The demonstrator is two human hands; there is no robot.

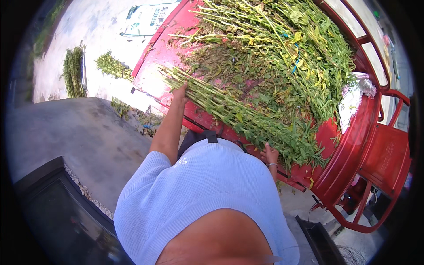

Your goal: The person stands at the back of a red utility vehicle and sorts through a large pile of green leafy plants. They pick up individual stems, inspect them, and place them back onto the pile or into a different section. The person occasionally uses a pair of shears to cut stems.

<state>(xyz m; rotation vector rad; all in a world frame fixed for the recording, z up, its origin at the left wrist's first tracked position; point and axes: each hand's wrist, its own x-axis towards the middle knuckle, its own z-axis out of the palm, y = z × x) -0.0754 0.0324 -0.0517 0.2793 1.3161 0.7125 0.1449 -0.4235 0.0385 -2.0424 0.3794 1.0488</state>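
Note:
A long bundle of cut green leafy stalks (221,102) lies slantwise along the near edge of a red cargo bed (152,82). Its bare stem ends point to the upper left, its leafy tops to the lower right. My left hand (179,92) is closed round the stems near their cut ends. At the leafy end, my right hand (270,155), with a band at the wrist, rests against the near side of the leaves, thumb and fingers apart. Beyond the bundle spreads a large heap of similar stalks (309,48), with a blue tie (297,58) among them.
Loose wilted leaves (229,66) cover the bed's middle. A white sack (350,104) sits by the red front rail (375,48). On the pale ground at left are an upright bundle (74,72), a lying bundle (112,65) and a flat printed bag (148,20).

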